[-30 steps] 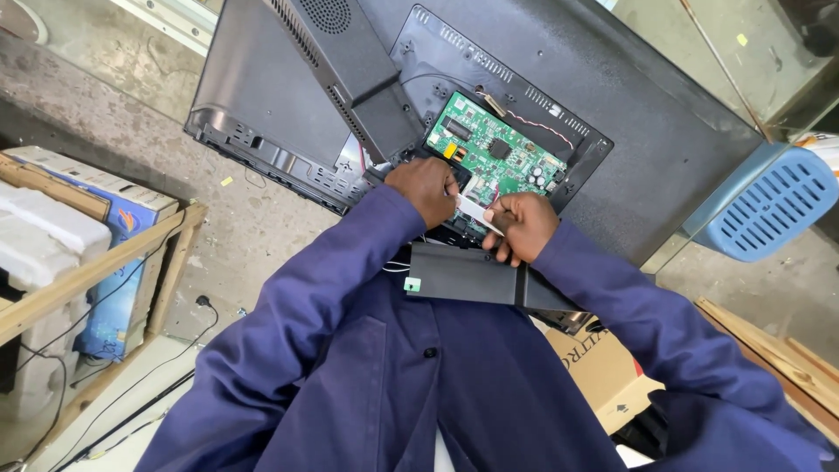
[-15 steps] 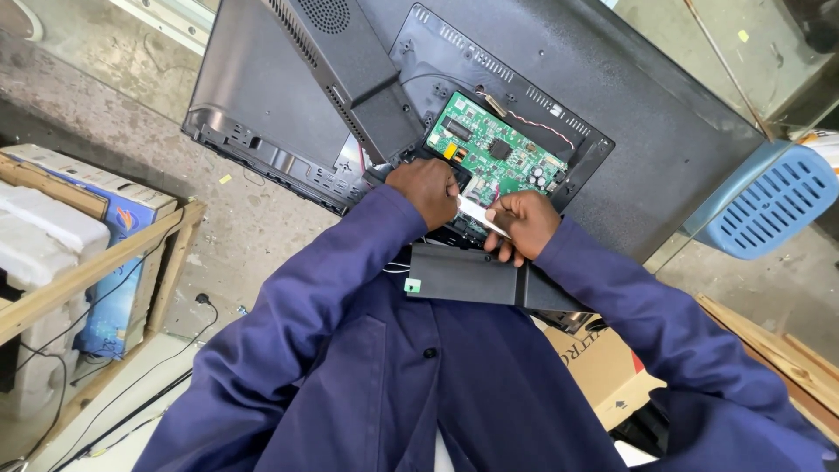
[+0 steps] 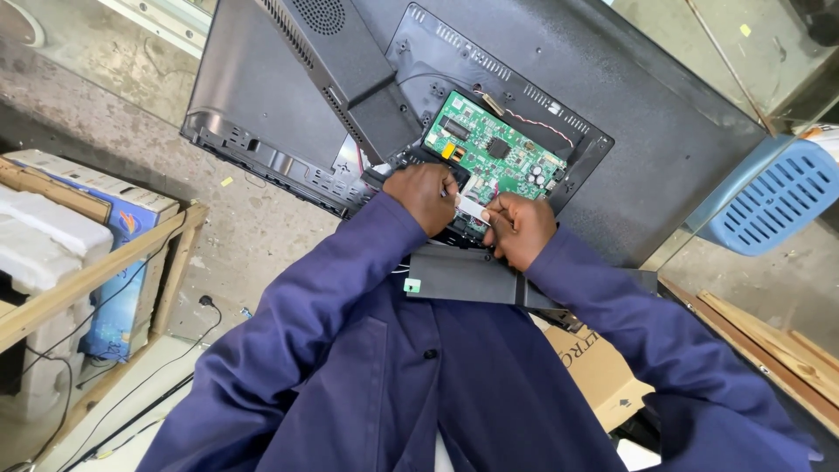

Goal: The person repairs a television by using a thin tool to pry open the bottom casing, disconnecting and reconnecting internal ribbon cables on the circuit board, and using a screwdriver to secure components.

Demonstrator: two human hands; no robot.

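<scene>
Back of a flat television (image 3: 664, 114) faces up, its matt black plastic cover already off one bay. A green circuit board (image 3: 494, 157) lies bare in that opening, studded with black chips and small round capacitors; a thin red-and-black wire (image 3: 533, 121) runs off its far edge.

Left hand (image 3: 426, 196) and right hand (image 3: 523, 229) meet at the board's near edge. Both pinch a flat white ribbon strip (image 3: 470, 207), which is not yet clearly seated or freed; cannot tell which.

A smooth black box (image 3: 463, 275) rests near the person's chest. Right of it: blue slotted plastic stool (image 3: 769, 197).
</scene>
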